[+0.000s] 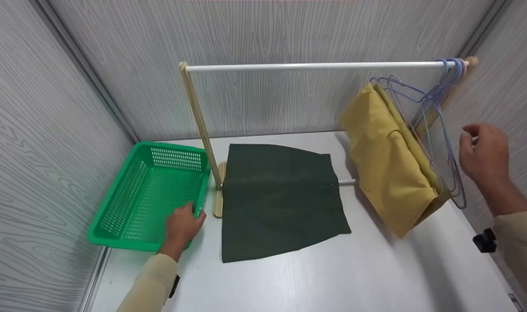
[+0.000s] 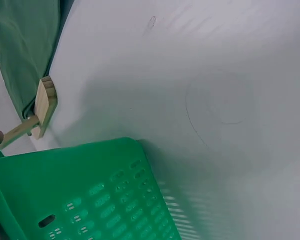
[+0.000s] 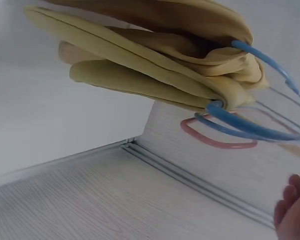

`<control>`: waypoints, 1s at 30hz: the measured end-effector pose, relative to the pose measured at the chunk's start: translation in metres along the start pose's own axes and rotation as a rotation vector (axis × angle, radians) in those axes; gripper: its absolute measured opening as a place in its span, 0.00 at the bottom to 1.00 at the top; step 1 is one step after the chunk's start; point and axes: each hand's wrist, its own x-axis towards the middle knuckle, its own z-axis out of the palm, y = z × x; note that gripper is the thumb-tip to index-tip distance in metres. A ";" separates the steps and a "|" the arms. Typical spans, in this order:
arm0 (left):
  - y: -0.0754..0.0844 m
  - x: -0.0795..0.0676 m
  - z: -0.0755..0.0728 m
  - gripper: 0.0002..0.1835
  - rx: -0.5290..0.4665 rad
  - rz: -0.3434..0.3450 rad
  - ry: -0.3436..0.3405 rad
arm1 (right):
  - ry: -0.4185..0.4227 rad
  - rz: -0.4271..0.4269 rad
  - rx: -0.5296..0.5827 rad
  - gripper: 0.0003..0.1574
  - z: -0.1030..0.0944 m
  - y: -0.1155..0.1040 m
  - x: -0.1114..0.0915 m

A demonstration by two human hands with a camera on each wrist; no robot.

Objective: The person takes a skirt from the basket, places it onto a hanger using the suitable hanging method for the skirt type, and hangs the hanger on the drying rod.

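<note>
My left hand grips the right-hand rim of a green plastic basket, fingers over the inner side and thumb outside. Nothing lies in the basket. In the left wrist view, the basket's slotted wall fills the lower left. My right hand is raised beside the hangers at the rack's right end, holding nothing, its fingers loosely bent. Yellow cloths hang folded over hangers there; the right wrist view shows their folds and a blue hanger close up.
A white rail on wooden posts spans the rack. Dark green cloth lies spread on the white table over the rack's lower bar. Wood-patterned panels enclose the back and sides.
</note>
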 end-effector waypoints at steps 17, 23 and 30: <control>-0.003 -0.015 -0.011 0.17 -0.057 0.119 -0.141 | -0.374 0.117 0.422 0.17 0.010 0.016 0.009; -0.005 -0.016 -0.009 0.16 -0.072 0.120 -0.139 | -0.289 0.066 0.383 0.20 0.017 0.004 0.008; -0.005 -0.016 -0.010 0.15 -0.102 0.111 -0.143 | -0.135 0.048 0.184 0.30 0.019 -0.006 0.003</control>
